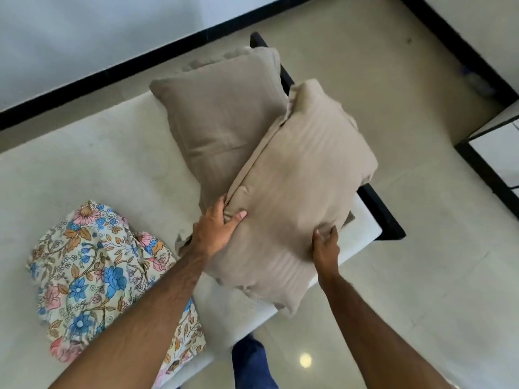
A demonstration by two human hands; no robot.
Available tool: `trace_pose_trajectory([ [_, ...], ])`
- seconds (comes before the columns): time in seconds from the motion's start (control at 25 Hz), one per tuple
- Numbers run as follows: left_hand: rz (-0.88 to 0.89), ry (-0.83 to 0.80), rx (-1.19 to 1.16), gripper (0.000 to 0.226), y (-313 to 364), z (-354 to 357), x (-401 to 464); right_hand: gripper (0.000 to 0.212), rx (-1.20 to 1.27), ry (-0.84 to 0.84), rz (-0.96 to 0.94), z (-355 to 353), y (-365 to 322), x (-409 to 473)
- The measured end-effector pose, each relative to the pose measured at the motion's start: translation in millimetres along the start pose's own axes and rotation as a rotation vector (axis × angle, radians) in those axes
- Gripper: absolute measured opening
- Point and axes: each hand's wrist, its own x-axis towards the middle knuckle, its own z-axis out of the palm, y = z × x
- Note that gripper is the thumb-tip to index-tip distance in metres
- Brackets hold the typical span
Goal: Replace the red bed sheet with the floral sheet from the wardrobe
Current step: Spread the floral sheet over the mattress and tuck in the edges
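Sheet [106,279], floral, blue and pink flowers on cream, lies bunched in a loose heap on the bare white mattress [70,169], near its front edge, lower left of view. Left forearm passes over the heap's right side. No red sheet in view.

Right of the heap, two beige pillows. Near pillow [295,197] is held by both hands, tilted, its lower corner hanging past the mattress edge. Left hand [217,231] grips its left seam: thumb curled on top, fingers tucked under the edge and hidden. Right hand [325,248] pinches the fabric on its right side, thumb on top, fingers curled round the edge. Far pillow [219,119] lies flat on the mattress at the head end, partly under the near one; the two touch along their shared edge.

Black bed frame [382,211] shows past the mattress corner and behind the far pillow. Glossy cream tile floor [421,276] around the bed, with a light glare spot near the person's blue trouser leg [250,360]. White wall [84,32] with black skirting runs behind the bed.
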Motion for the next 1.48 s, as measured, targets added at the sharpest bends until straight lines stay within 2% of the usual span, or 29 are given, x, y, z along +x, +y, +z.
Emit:
trace_pose_trajectory([
  [0.08,0.058,0.081,-0.040,0.076,-4,2,-2,0.064,-0.106,0.136,-0.151,0,-3,2],
  [0.16,0.046,0.103,-0.051,0.082,-18,-2,0,0.058,-0.255,0.170,-0.320,8,-15,-11],
  [0.28,0.009,0.113,-0.021,0.065,-43,-4,-6,0.056,-0.412,0.151,-0.494,21,-21,-39],
  [0.36,0.003,0.156,0.006,0.052,-60,-10,-22,0.056,-0.541,0.136,-0.698,33,-21,-61],
  [0.44,0.018,0.232,0.078,0.041,-80,-10,-40,0.051,-0.670,0.009,-0.946,51,-18,-81],
  [0.52,-0.077,0.373,0.177,0.034,-123,-19,-63,0.043,-0.750,-0.321,-1.081,98,-16,-107],
  [0.56,-0.143,0.409,0.221,0.041,-146,-23,-75,0.042,-0.788,-0.501,-1.069,123,-13,-119],
  [0.64,-0.320,0.370,0.245,0.062,-194,-34,-100,0.046,-0.871,-0.784,-0.978,174,-3,-139],
  [0.76,-0.541,0.307,0.136,0.087,-258,-49,-129,0.056,-0.979,-0.977,-0.793,237,20,-151],
  [0.84,-0.587,0.332,0.029,0.090,-302,-54,-144,0.067,-1.017,-0.975,-0.676,271,35,-162],
  [0.92,-0.558,0.366,-0.016,0.080,-337,-52,-155,0.079,-0.973,-0.932,-0.545,302,48,-176],
  [1.08,-0.371,0.335,-0.200,0.031,-368,-48,-157,0.090,-0.702,-0.755,-0.319,351,58,-211],
  [1.16,-0.260,0.286,-0.326,0.027,-377,-50,-160,0.076,-0.695,-0.562,-0.346,367,58,-225],
  [1.24,-0.205,0.282,-0.501,0.034,-384,-60,-172,0.046,-0.608,-0.446,-0.441,371,48,-242],
  [1.32,-0.200,0.323,-0.645,0.031,-389,-81,-191,0.034,-0.470,-0.481,-0.411,371,31,-271],
  [1.48,-0.318,0.450,-0.929,0.024,-397,-142,-241,0.037,-0.362,-0.629,-0.178,370,-9,-353],
])
